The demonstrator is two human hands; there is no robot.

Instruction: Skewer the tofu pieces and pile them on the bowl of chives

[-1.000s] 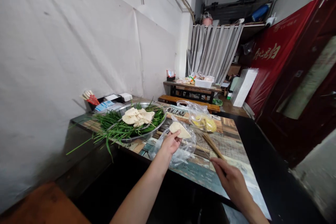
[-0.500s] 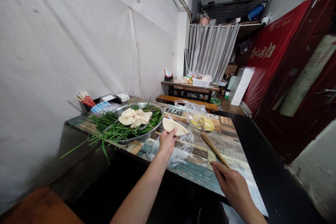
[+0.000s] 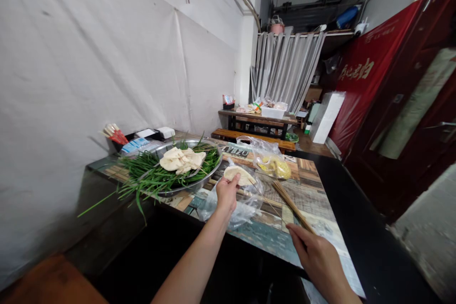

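A person's two bare arms reach over a patterned desk point(image 3: 320, 228) set against a white wall. The left hand point(image 3: 225, 192) is raised just in front of a metal bowl point(image 3: 208, 175), its grip pinched closed on a pale, round, thin wrapper point(image 3: 239, 174), held roughly flat above a crumpled clear plastic bag point(image 3: 239, 209) lying on the desk beside the bowl. The bowl holds long green chives point(image 3: 149, 175) that spill over its near rim, with a heap of pale folded wrappers point(image 3: 181, 160) on top. The right hand point(image 3: 315, 251) rests at the desk's near edge, well apart from the bowl, fingers closed around one thin bamboo skewer point(image 3: 272, 207) that points toward the left hand. A bundle of skewers point(image 3: 290, 203) lies just beyond that hand. Farther from the bowl sits a second clear bag of yellow food point(image 3: 274, 166).
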